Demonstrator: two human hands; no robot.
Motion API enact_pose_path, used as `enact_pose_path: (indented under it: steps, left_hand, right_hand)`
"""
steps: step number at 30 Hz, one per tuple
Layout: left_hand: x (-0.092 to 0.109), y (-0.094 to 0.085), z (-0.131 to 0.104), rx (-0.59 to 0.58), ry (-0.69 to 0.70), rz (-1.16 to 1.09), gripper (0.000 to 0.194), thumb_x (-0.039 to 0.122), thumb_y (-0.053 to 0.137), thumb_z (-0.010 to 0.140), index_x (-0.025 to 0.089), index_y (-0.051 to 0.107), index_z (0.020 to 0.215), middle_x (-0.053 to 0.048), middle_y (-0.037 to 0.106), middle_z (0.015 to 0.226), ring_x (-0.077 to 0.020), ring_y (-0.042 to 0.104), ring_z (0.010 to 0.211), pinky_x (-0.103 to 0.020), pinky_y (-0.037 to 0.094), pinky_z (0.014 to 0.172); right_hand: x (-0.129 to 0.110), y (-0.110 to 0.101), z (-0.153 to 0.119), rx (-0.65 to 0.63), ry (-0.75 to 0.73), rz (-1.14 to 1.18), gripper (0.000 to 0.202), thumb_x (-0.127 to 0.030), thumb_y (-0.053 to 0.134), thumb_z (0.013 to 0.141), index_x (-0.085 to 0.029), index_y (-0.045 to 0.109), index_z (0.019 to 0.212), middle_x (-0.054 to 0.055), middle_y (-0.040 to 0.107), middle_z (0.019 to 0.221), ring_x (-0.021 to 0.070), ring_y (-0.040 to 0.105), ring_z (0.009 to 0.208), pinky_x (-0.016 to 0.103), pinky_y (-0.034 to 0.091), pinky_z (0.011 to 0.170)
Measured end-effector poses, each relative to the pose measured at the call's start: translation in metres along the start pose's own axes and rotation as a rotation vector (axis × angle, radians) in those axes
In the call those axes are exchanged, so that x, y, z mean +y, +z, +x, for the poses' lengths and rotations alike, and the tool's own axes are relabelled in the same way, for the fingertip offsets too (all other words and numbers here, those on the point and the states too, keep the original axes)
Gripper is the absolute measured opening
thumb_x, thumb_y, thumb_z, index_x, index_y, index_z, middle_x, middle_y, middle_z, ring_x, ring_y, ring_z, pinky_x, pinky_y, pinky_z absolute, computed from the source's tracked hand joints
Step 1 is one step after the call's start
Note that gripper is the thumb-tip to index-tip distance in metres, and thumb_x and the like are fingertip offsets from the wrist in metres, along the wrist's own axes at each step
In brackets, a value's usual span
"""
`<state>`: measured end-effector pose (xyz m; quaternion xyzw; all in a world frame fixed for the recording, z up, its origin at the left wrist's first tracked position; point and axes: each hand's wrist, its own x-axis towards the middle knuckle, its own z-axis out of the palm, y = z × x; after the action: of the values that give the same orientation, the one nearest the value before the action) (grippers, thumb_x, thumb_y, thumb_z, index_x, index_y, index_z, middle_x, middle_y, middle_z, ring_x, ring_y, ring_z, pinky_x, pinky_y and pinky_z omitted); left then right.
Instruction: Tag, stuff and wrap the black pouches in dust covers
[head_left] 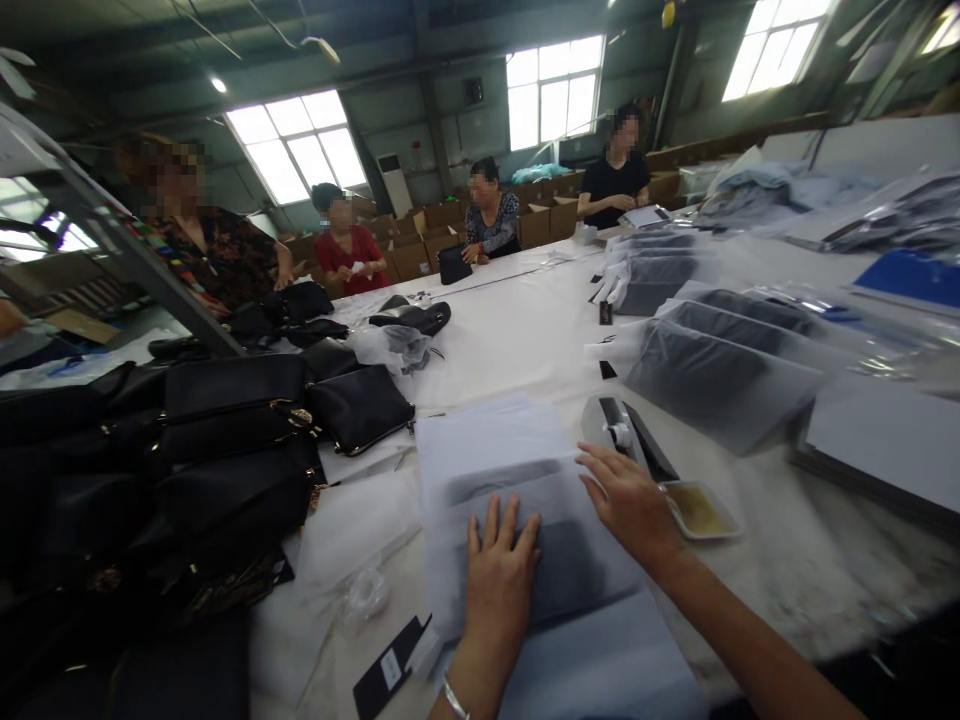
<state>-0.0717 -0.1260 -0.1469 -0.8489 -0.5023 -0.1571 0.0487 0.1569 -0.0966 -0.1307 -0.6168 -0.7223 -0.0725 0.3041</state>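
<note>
The left hand (501, 585) lies palm down, its forearm rising from the bottom edge and its fingers (491, 530) fanned apart, pointing away from the wearer. They press flat on translucent white wrapping paper (622, 570), gripping nothing. Directly beneath them, showing through the paper, is a dark bag (570, 575); it reaches out past the fingers on their right.

The right hand (630, 500) comes in from the lower right, forearm slanted across the counter (502, 340), fingers slightly apart, thumb side toward the left hand. They point left over the paper's right edge; whether they touch it cannot be told.

Just beyond the right fingers stands a tape dispenser (611, 425), and beside that wrist sits a shallow tray (727, 532). Left of the left fingers lies a clear tape roll (366, 593); nearer the wearer is a black tag (375, 680). Farther left are heaped black handbags (232, 395). Well beyond the right fingers, to the right, lie paper-wrapped bags (705, 365) in overlapping rows.
</note>
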Motion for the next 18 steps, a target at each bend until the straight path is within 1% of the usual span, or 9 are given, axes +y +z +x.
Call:
enact_pose_path:
  steps: [2, 4, 5, 7, 10, 12, 15, 18]
  left_hand:
    - [0.0, -0.001, 0.001, -0.037, -0.008, -0.002, 0.039, 0.022, 0.057, 0.092, 0.036, 0.058, 0.128, -0.002, 0.048, 0.148, -0.0333, 0.043, 0.137, -0.065, 0.042, 0.103]
    - [0.0, 0.0, 0.001, -0.059, -0.019, -0.005, 0.039, 0.021, 0.055, 0.093, 0.036, 0.058, 0.129, -0.003, 0.047, 0.149, -0.0336, 0.041, 0.138, -0.066, 0.04, 0.103]
    - [0.0, 0.0, 0.001, -0.067, -0.021, -0.007, 0.039, 0.021, 0.054, 0.093, 0.036, 0.059, 0.129, -0.002, 0.047, 0.149, -0.0337, 0.041, 0.138, -0.065, 0.04, 0.103]
    - [0.0, 0.001, 0.001, -0.076, -0.019, -0.009, 0.04, 0.019, 0.054, 0.093, 0.036, 0.059, 0.129, -0.002, 0.048, 0.148, -0.0336, 0.041, 0.138, -0.065, 0.04, 0.103]
    - [-0.002, 0.004, 0.0, -0.055, -0.017, 0.001, 0.041, 0.018, 0.054, 0.092, 0.036, 0.06, 0.128, -0.002, 0.049, 0.147, -0.0331, 0.042, 0.137, -0.065, 0.04, 0.103]
    - [-0.003, 0.008, -0.002, -0.021, -0.013, 0.013, 0.042, 0.016, 0.055, 0.091, 0.037, 0.06, 0.127, -0.002, 0.05, 0.147, -0.0325, 0.044, 0.136, -0.064, 0.041, 0.102]
    - [-0.006, 0.019, -0.004, 0.047, 0.014, 0.031, 0.047, 0.014, 0.056, 0.089, 0.041, 0.059, 0.127, 0.0, 0.05, 0.147, -0.0318, 0.046, 0.134, -0.062, 0.045, 0.099]
    - [-0.008, 0.032, -0.004, 0.106, 0.017, 0.058, 0.051, 0.011, 0.058, 0.086, 0.042, 0.061, 0.125, 0.001, 0.052, 0.145, -0.0328, 0.048, 0.132, -0.064, 0.045, 0.099]
  right_hand:
    - [0.026, -0.015, -0.01, 0.119, 0.082, -0.028, 0.026, -0.027, 0.051, 0.092, -0.018, 0.066, 0.112, 0.011, 0.062, 0.13, 0.026, 0.054, 0.122, 0.042, 0.04, 0.108]
    - [0.05, -0.027, -0.022, 0.194, 0.216, -0.043, 0.028, -0.038, 0.053, 0.09, -0.018, 0.07, 0.103, 0.013, 0.062, 0.129, 0.0284, 0.052, 0.125, 0.045, 0.038, 0.11]
    - [0.059, -0.031, -0.028, 0.198, 0.286, -0.034, 0.031, -0.042, 0.053, 0.089, -0.018, 0.071, 0.098, 0.014, 0.061, 0.129, 0.0294, 0.051, 0.126, 0.046, 0.037, 0.11]
    - [0.07, -0.033, -0.035, 0.137, 0.417, 0.023, 0.038, -0.049, 0.052, 0.087, -0.019, 0.074, 0.091, 0.015, 0.059, 0.132, 0.0307, 0.049, 0.128, 0.047, 0.037, 0.11]
    - [0.071, -0.024, -0.035, 0.007, 0.61, 0.166, 0.041, -0.053, 0.052, 0.084, -0.021, 0.078, 0.086, 0.012, 0.057, 0.137, 0.0306, 0.048, 0.13, 0.046, 0.034, 0.111]
    - [0.069, -0.017, -0.03, -0.026, 0.742, 0.279, 0.038, -0.053, 0.056, 0.079, -0.023, 0.079, 0.083, 0.009, 0.058, 0.137, 0.0305, 0.051, 0.127, 0.044, 0.034, 0.111]
    - [0.066, -0.011, -0.025, -0.008, 0.888, 0.482, 0.037, -0.055, 0.061, 0.073, -0.023, 0.079, 0.079, 0.007, 0.056, 0.14, 0.0305, 0.057, 0.122, 0.04, 0.038, 0.107]
    - [0.06, -0.011, -0.029, 0.093, 0.911, 0.575, 0.041, -0.059, 0.064, 0.069, -0.023, 0.079, 0.08, 0.006, 0.05, 0.146, 0.0301, 0.056, 0.122, 0.037, 0.04, 0.106]
